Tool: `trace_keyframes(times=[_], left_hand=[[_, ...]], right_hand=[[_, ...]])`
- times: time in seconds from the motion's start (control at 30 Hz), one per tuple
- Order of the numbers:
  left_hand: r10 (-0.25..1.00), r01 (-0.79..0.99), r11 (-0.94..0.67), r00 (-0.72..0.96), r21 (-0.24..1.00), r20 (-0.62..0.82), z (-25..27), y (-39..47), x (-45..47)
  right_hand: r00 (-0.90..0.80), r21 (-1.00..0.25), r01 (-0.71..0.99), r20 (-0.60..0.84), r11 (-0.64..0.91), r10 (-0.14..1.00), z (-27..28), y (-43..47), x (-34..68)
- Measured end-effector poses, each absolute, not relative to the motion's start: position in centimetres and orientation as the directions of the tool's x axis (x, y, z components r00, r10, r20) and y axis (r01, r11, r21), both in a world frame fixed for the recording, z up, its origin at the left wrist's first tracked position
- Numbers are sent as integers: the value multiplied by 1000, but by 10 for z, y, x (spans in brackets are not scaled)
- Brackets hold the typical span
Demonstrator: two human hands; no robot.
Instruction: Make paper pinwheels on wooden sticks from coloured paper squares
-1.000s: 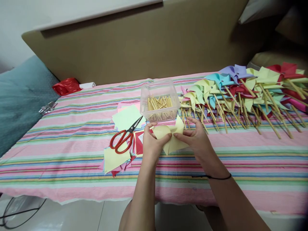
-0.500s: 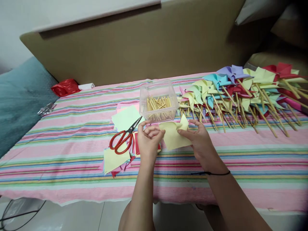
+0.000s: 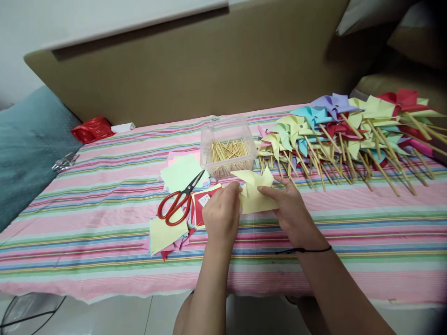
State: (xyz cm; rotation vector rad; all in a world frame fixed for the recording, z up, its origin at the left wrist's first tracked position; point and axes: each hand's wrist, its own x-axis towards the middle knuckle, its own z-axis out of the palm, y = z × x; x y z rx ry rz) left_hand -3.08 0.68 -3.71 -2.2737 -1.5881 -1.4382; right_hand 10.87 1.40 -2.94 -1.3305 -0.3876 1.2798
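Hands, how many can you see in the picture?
2. The left hand is curled at the left edge of the pale yellow paper, and the right hand holds that paper's right side. No other hands show.

Plastic box (image 3: 226, 124): one
Sticks (image 3: 228, 151) in the box: dozens, too tangled to count
Pinwheels (image 3: 335, 104) right of the box: over ten, overlapping
Scissors (image 3: 186, 191) left of the box: one pair
Paper piles (image 3: 181, 172) left of the box: three
Yellow sheet (image 3: 256, 202) before the box: one
Hands (image 3: 221, 214) before the box: two
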Motion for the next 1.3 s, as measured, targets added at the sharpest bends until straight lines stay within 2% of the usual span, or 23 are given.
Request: trace_keyframes(times=[0.07, 0.1, 0.17, 0.23, 0.3, 0.33, 0.4, 0.47, 0.63, 0.87, 1.1, 1.3], left_hand=[[671, 731, -548, 94, 406, 736, -37, 7, -30], [667, 708, -563, 84, 427, 740, -35, 7, -29], [718, 629, -543, 3, 557, 696, -31, 6, -25], [806, 465, -473, -114, 748, 581, -26, 5, -20], [898, 189, -354, -205, 916, 390, -22, 6, -17], [935, 38, -277, -219, 960, 279, -21, 7, -16], [971, -199, -145, -215, 969, 102, -20, 9, -16], [977, -312, -89, -212, 946, 22, -21, 11, -17], [977, -381, -16, -202, 924, -67, -22, 12, -18], [952, -448, 269, -12, 853, -307, -24, 12, -17], [948, -374, 281, -33, 884, -315, -24, 10, -17], [947, -339, 298, -15, 892, -322, -27, 12, -19]], right_hand=[[320, -835, -481, -451, -268, 833, -30, 14, 109], [312, -829, -489, -457, -271, 833, -31, 14, 108], [306, -826, -493, -459, -273, 834, -32, 15, 108], [306, -828, -493, -451, -266, 838, -32, 15, 107], [298, -829, -494, -444, -261, 845, -31, 14, 106], [292, -830, -494, -439, -259, 850, -31, 14, 106], [281, -834, -491, -426, -252, 860, -30, 13, 106], [269, -840, -487, -407, -241, 873, -30, 12, 106], [254, -864, -456, -358, -215, 899, -32, 13, 107], [188, -909, -357, -295, -214, 937, -30, 13, 111], [171, -934, -280, -277, -223, 946, -31, 12, 114], [172, -925, -285, -306, -250, 936, -31, 13, 116]])
